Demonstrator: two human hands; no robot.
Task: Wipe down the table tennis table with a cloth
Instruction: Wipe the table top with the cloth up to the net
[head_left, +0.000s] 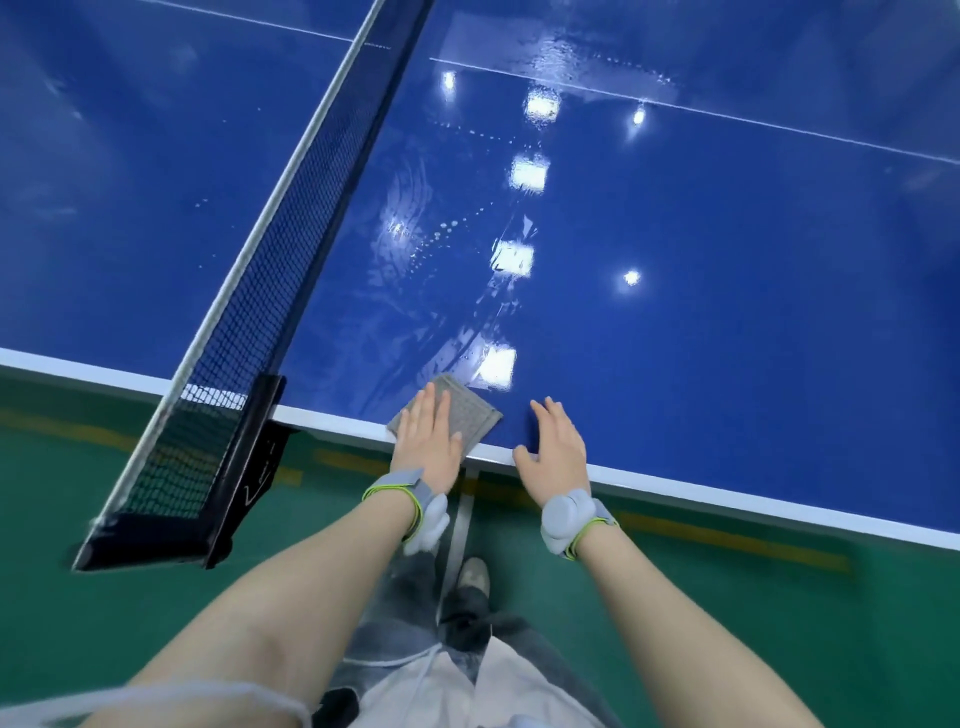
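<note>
Cloth (462, 415) angled toward net (291, 249), left hand (428, 439) flat atop

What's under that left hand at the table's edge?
A folded grey cloth lies under the left hand, flat on the blue table and its white edge. The cloth's underside is hidden.

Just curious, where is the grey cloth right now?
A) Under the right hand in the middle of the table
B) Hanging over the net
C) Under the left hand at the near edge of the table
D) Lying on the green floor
C: the left hand lies flat with straight fingers on the grey cloth at the white near edge of the table, while the right hand rests on bare blue surface beside it.
</note>
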